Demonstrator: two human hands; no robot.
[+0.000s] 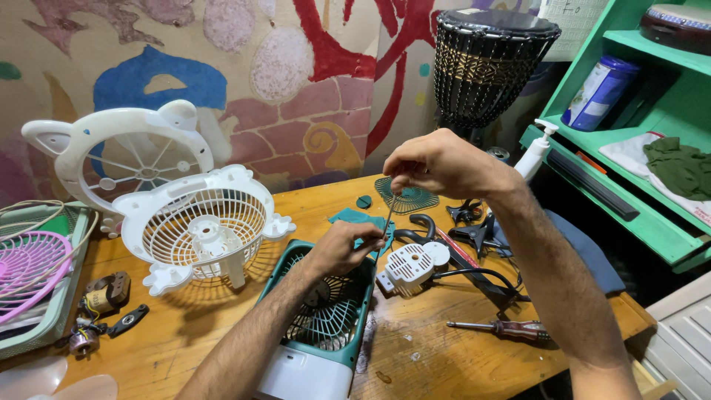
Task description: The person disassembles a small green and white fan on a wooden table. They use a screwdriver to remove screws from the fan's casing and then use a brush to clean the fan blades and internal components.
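While the right hand (pixel 437 161) hovers above the wooden table (pixel 415 348), its thumb and fingertips are pinched on the top of a thin metal shaft (pixel 388 215), probably a slim screwdriver, held nearly upright so that its tip points down. Just below those fingers, the left hand (pixel 337 248) curls over the upper edge of a teal fan housing (pixel 326 315), its fingers bent and pressed down on the part, seemingly to steady it where the shaft's tip meets it (the exact contact point is hidden behind the knuckles). The housing lies flat under the left palm, grille facing up, with a white base toward the viewer.

Just to the right of the left fingertips sits a small white slotted motor cover (pixel 411 265) with a black cable trailing from it. Beyond the right fingers, farther across the table, lie a round teal grille (pixel 407 196) and some black clamps (pixel 474 222). Near the right forearm, closer to the viewer, rests a red-handled screwdriver (pixel 503 328). Well to the left of both hands stands a white fan guard (pixel 200 226) with rounded ears, with a second white frame (pixel 118 148) behind it and a pink grille (pixel 29 270) in a tray at the table's edge.
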